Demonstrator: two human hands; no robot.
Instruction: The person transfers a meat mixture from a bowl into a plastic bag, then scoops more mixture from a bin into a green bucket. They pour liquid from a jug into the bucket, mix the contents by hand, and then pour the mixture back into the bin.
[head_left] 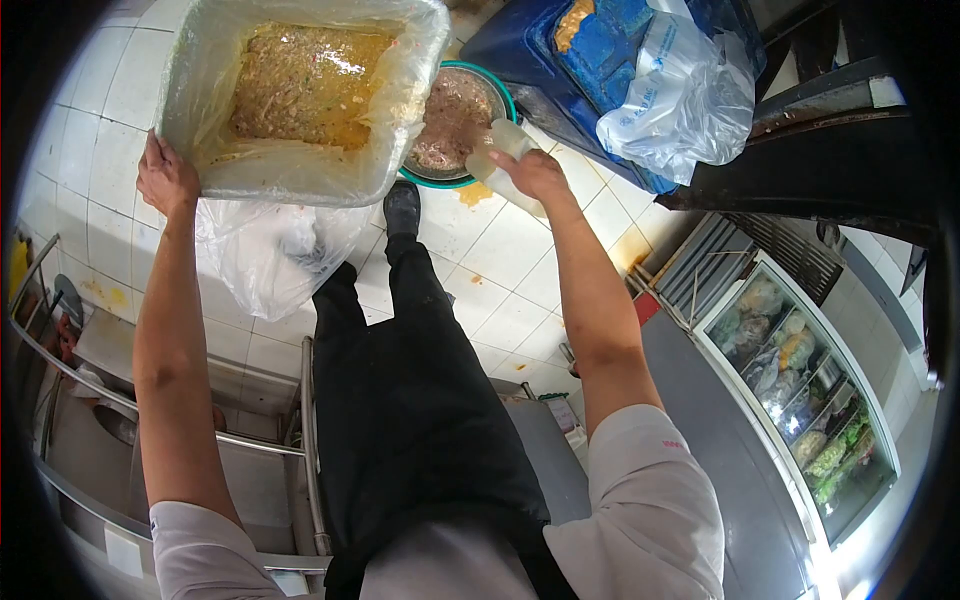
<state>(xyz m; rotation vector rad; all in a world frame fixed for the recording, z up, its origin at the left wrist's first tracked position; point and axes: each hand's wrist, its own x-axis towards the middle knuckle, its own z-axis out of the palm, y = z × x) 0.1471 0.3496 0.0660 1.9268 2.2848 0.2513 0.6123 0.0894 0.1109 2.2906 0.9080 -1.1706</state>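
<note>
A large pale tub [290, 190] lined with clear plastic stands at the upper left, with a wet brownish mixture [300, 85] in its bottom. My left hand [167, 175] grips the tub's near left corner. In my right hand [535, 175] is a translucent scoop-like container [510, 140], its far end over a green-rimmed bowl [505, 90]. The bowl holds pinkish-brown minced food [450, 115] and stands partly behind the tub's right side. A clear plastic bag [270, 255] hangs below the tub's near edge.
A blue bin [520, 60] with white plastic bags [685, 95] is at the upper right. Metal rails [260, 443] run at the lower left. A glass-fronted display of food [800, 380] stands right. Stains mark the tiled floor [480, 300] near my shoe [402, 208].
</note>
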